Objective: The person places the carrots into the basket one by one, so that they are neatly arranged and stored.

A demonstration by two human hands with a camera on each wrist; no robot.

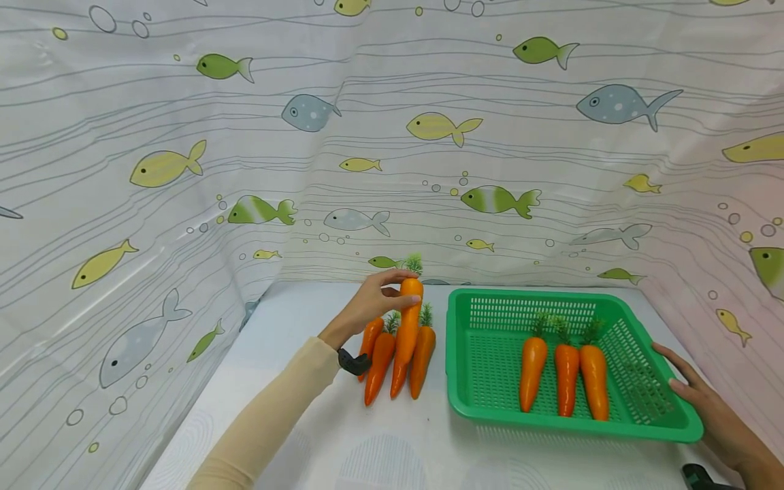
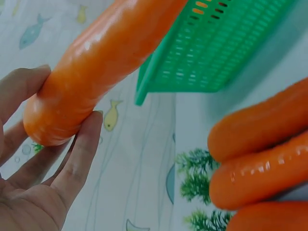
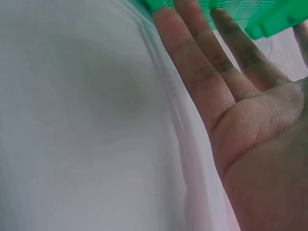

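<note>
My left hand (image 1: 367, 306) pinches a carrot (image 1: 411, 306) near its thick, tufted end, thumb on one side and fingers on the other. In the left wrist view that carrot (image 2: 106, 62) is raised and slants up to the right. Below it, several more carrots (image 1: 422, 361) with green tops lie side by side on the table. A green basket (image 1: 453, 354) stands to their right, with three carrots (image 1: 566, 381) inside. At the basket's right rim is my right hand (image 1: 704, 401); the right wrist view shows its fingers (image 3: 197, 62) mostly straight against the basket.
The white table (image 1: 294, 408) carries faint patterns at its front. Fish-printed sheeting (image 1: 392, 136) rises behind the table and along both sides. A dark band (image 1: 354, 362) sits on the left wrist.
</note>
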